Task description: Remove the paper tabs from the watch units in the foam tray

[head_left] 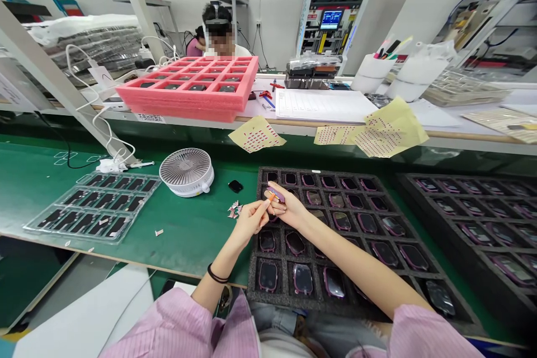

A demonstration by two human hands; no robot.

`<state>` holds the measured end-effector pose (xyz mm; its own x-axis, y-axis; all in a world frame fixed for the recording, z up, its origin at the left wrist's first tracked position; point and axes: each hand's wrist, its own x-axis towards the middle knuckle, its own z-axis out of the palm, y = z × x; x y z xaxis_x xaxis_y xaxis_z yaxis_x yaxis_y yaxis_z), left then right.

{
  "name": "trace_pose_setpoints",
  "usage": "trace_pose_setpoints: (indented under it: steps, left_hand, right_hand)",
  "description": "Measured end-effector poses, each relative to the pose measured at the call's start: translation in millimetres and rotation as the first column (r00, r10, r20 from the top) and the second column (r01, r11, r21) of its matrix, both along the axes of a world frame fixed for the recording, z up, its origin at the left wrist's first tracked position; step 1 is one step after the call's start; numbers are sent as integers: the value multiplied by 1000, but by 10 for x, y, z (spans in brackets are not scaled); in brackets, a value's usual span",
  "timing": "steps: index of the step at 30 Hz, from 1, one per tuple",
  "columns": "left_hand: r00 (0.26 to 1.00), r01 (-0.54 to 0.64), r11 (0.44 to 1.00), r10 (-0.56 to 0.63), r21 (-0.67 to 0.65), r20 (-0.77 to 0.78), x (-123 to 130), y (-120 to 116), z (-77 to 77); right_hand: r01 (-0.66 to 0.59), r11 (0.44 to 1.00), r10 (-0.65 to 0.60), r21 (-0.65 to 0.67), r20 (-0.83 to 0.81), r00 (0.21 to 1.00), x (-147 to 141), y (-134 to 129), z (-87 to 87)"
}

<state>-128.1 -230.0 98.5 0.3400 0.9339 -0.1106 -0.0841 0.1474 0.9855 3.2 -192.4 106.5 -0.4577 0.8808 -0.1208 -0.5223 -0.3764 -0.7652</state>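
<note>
Above the left back part of a dark foam tray (251, 274), my right hand (293, 210) holds a small purple watch case (278, 194), its fingers curled around it. My left hand (251, 221) meets it from the left, fingertips pinched on a small orange strip (272, 197) at the case. Whether the strip is fixed to the case is too small to tell. Rows of purple-rimmed watch units (302, 278) with dark screens lie in the tray's pockets, partly hidden under my right forearm. Small pinkish-white label scraps (235, 210) lie left of my hands.
A white fan (187, 172) and a small black piece (235, 185) rest on the green mat. Farther left is a clear plastic tray (98, 207) of dark parts. Another foam tray (474, 212) stands right. Yellow sticker sheets (392, 128) and a pink foam tray (184, 103) are on the shelf. A person sits beyond.
</note>
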Motion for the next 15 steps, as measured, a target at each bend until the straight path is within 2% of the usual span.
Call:
trace_pose_setpoints:
  steps: [4,12,15]
  left_hand:
    - [997,-21,1000,22,-7,68,39,-8,-29]
    - [996,-58,998,57,7,63,-13,15,-35]
    - [991,-127,992,127,-1,39,-21,27,11]
  right_hand:
    - [48,999,-48,17,-19,999,-7,-10,-16]
    - [83,996,-83,27,-4,997,-16,-22,16]
    - [159,981,-171,112,106,980,-43,-78,9]
